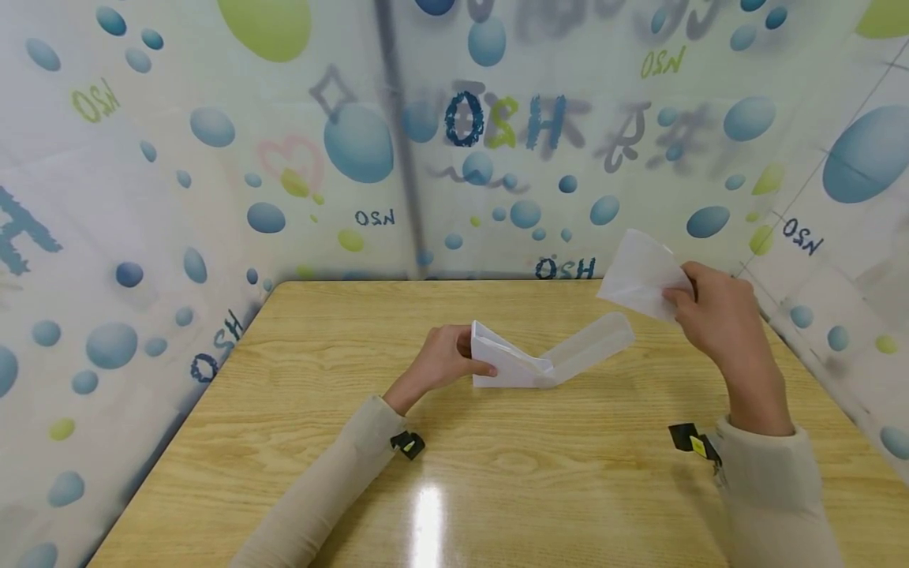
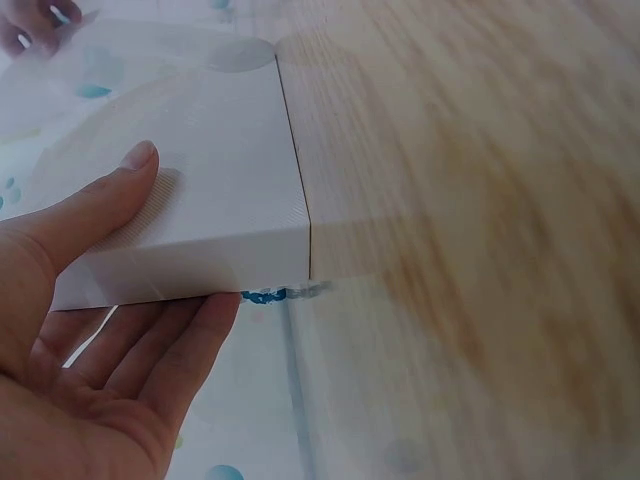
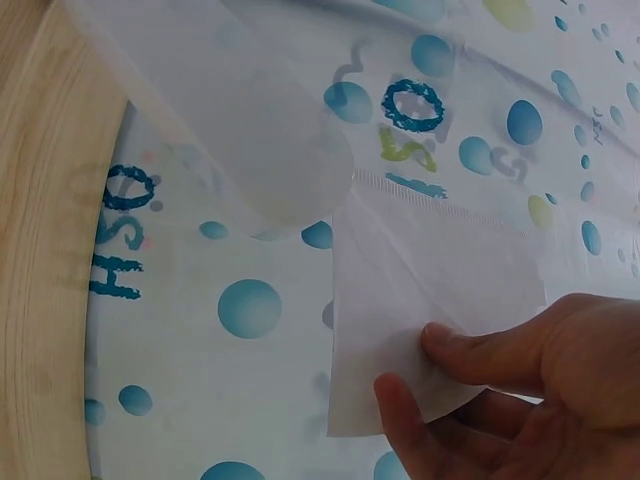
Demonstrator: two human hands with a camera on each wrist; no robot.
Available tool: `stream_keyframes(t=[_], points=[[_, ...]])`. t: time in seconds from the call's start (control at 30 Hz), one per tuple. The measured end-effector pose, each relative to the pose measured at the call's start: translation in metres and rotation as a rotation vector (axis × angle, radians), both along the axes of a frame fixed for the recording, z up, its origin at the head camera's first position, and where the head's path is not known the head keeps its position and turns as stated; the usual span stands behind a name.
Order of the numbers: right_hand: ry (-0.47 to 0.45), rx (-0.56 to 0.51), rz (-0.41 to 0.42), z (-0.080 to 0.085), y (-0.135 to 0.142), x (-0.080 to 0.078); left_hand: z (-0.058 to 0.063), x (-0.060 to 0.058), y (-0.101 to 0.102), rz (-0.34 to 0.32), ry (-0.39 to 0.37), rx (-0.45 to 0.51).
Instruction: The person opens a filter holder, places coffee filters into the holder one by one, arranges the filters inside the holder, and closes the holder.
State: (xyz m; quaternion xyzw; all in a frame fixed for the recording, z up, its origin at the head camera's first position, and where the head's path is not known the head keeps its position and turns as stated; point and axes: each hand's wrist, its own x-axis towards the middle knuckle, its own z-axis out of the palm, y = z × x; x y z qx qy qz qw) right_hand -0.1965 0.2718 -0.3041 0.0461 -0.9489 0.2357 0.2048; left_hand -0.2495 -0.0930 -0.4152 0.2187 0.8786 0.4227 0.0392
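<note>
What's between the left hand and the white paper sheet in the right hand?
In the head view, the white box and its open translucent lid lie between them; the left hand grips the box.

White box point(image 1: 506, 370) on wooden table point(image 1: 319, 442)

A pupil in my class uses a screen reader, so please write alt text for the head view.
A person's left hand holds an open white box on a wooden table, its translucent lid slanting up to the right; the right hand pinches a white sheet in the air, apart from the box. Behind is a blue-and-green-spotted backdrop.
</note>
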Motion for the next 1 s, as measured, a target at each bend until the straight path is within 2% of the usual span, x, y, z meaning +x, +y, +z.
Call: stream_keyframes(t=[0.7, 1.0], points=[[0.105, 0.042, 0.094, -0.001, -0.021, 0.001, -0.001, -0.001, -0.001, -0.003, 0.010, -0.005], [0.082, 0.041, 0.120, -0.003, -0.029, 0.002, -0.001, -0.002, -0.001, -0.002, 0.009, -0.005]])
